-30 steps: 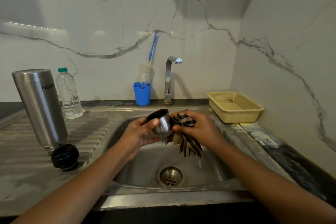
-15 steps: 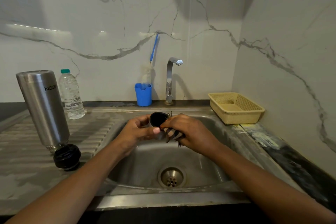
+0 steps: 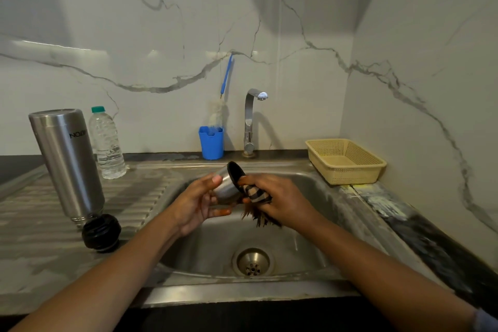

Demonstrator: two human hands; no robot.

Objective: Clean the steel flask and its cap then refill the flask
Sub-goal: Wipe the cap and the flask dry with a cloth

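1. Brushed silver on the flask (image 3: 67,162), with dark lettering near its upper end.
2. Silver outside and black inside on the cap (image 3: 229,186).
3. Brown-and-beige check on the cloth (image 3: 254,194), dark fringe below.
4. Black on the stopper (image 3: 101,232).
5. Clear plastic with a teal lid on the water bottle (image 3: 107,143).
6. Bright blue on the cup (image 3: 211,142) and the brush handle (image 3: 227,75).
7. Pale yellow on the mesh basket (image 3: 347,170).
8. White with grey veins on the wall (image 3: 296,35).
9. Dull steel grey on the sink (image 3: 269,288).
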